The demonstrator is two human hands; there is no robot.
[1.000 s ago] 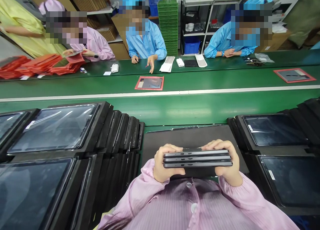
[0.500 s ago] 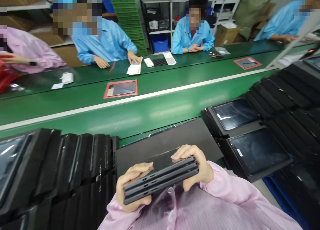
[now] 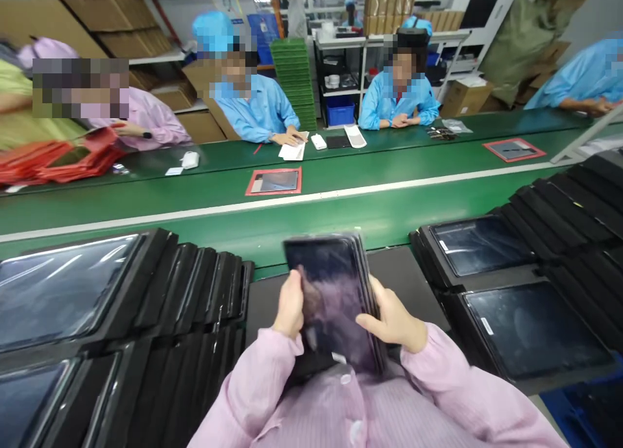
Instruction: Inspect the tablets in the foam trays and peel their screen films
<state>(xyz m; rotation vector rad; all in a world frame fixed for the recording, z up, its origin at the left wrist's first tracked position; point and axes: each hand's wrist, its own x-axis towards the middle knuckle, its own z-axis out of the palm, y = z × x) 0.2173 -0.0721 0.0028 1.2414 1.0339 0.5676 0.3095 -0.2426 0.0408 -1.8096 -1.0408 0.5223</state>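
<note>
A small stack of dark tablets (image 3: 331,292) stands tilted up in front of my chest, its glossy screen facing me. My left hand (image 3: 289,305) grips the stack's left edge and my right hand (image 3: 392,319) grips its right edge, fingers curled round it. The stack hangs over a black mat (image 3: 413,276) on the bench. Black trays holding tablets (image 3: 63,292) lie stacked to my left, and more such trays (image 3: 487,243) lie to my right.
A green conveyor belt (image 3: 341,208) runs across ahead, carrying a red-framed tablet (image 3: 274,181) and another red-framed tablet (image 3: 513,150). Several workers in blue and pink coats sit along its far side. Red sleeves (image 3: 63,159) pile at the far left. Shelves and cartons stand behind.
The stack was held flat with its edge toward me; it is now turned upright with the screen facing me. My view swung right and came partly back.
</note>
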